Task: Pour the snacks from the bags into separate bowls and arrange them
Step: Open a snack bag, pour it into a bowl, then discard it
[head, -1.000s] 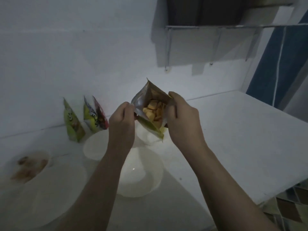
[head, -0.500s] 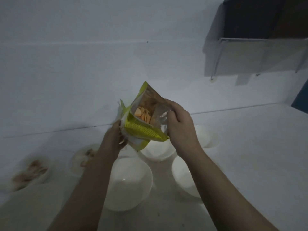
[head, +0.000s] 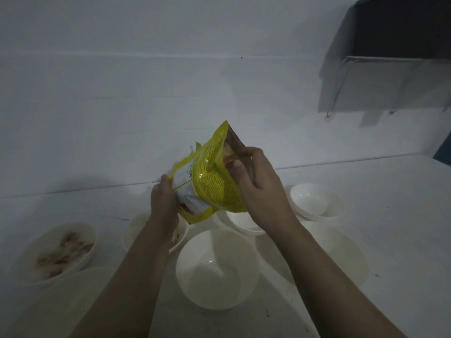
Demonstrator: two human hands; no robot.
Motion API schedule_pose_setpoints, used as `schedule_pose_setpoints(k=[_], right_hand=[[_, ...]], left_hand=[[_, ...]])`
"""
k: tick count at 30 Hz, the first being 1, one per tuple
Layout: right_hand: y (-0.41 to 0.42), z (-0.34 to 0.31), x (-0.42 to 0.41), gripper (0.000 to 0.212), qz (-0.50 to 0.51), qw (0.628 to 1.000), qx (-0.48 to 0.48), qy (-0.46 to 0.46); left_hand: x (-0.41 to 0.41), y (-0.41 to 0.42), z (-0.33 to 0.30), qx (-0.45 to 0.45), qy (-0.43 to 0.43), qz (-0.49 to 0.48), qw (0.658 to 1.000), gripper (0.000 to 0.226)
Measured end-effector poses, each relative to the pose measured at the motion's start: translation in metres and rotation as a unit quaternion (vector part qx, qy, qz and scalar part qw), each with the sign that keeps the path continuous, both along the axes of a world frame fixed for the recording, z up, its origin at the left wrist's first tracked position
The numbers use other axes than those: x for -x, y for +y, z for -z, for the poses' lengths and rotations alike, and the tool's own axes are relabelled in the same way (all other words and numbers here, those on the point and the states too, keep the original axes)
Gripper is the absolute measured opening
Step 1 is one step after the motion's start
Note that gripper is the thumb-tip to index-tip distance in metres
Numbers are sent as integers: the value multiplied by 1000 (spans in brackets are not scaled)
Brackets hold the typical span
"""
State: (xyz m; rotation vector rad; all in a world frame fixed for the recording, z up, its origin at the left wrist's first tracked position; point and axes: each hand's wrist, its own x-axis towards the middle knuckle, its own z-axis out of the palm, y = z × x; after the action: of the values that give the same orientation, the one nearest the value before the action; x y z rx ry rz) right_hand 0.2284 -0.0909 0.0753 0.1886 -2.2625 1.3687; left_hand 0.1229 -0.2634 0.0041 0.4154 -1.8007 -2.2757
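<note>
A yellow snack bag (head: 212, 184) hangs in the air above the white bowls, its open mouth up and to the right, its printed back toward me. My left hand (head: 163, 201) grips its lower left corner. My right hand (head: 258, 189) holds the open top edge, thumb on the foil. Below the bag sits an empty white bowl (head: 217, 272). A bowl with brownish snacks (head: 56, 254) stands at the left, and another bowl with snacks (head: 141, 230) is partly hidden behind my left arm.
More white bowls stand around: one behind the bag (head: 241, 222), one at the back right (head: 314, 201), a large one at the right (head: 341, 252), a large one at the near left (head: 56, 301). The white wall is close behind. A dark shelf (head: 400, 50) hangs at the upper right.
The bag has tipped so its yellow back faces me and its mouth points up and right. My left hand slid to the bag's lower corner. The view shifted left; the standing bags are out of sight.
</note>
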Motion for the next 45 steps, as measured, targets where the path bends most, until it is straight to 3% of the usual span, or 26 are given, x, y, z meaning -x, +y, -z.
schedule_pose_setpoints(k=[3,7,12,17,22,25,32,41,45], right_hand=[[-5,8,7,43,-23,996,-84,-6],[0,16,15,25,12,988,-142,63],[19,26,16,24,4,992,-87,92],[33,32,23,18,-12,999,30,-18],[39,24,48,16,44,983,165,-65],[42,26,65,25,68,982,153,-87],[37,46,96,21,116,989,87,-44],[46,70,119,17,170,975,131,-54],[59,71,118,15,157,984,55,-58]], left_hand=[[7,-2,3,-34,27,-2,999,39],[17,-1,7,-77,49,-16,996,37],[31,7,5,-55,77,-26,995,37],[42,11,8,-9,102,-12,995,34],[46,18,13,55,102,-10,993,32],[49,20,18,90,111,-24,989,29],[54,17,23,125,119,-74,982,32],[51,20,19,186,158,-40,969,32],[51,19,19,192,161,-33,968,33]])
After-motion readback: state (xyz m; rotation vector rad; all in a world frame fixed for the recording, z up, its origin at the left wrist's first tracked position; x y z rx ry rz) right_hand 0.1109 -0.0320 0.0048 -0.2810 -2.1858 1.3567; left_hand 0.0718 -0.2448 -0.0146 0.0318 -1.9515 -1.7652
